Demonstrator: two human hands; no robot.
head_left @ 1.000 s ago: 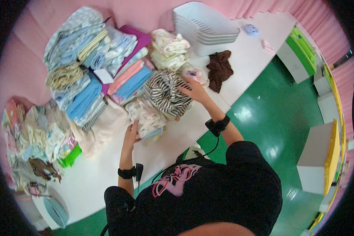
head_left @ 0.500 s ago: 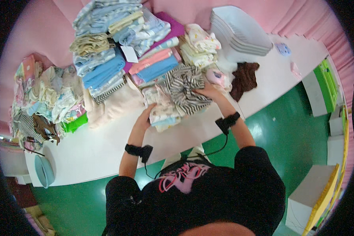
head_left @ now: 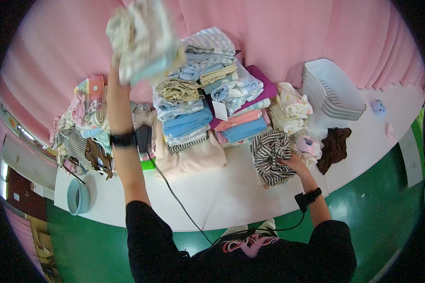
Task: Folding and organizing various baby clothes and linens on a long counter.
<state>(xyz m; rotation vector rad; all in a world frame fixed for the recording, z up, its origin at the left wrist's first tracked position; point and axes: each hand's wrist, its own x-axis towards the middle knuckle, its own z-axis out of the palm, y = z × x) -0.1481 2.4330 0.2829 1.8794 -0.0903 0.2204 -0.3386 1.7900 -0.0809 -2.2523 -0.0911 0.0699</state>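
High at the upper left, my left hand grips a bundle of folded pale clothes in white, beige and light blue. The bundle is blurred by motion and hides most of the fingers. My right hand is closed on the edge of a grey-and-white striped cloth, which lies bunched on the table. Just right of that hand sit a white cloth with a dark print and a crumpled dark brown cloth.
Tall stacks of folded clothes fill the white table's middle, beside a peach cloth. A loose clothes heap and blue-green basin stand left. Nested grey baskets stand at the back right, before a pink curtain.
My left hand has lifted the pale folded clothes off the table and swung them up and left. My right hand stays at the striped cloth. The view has shifted.
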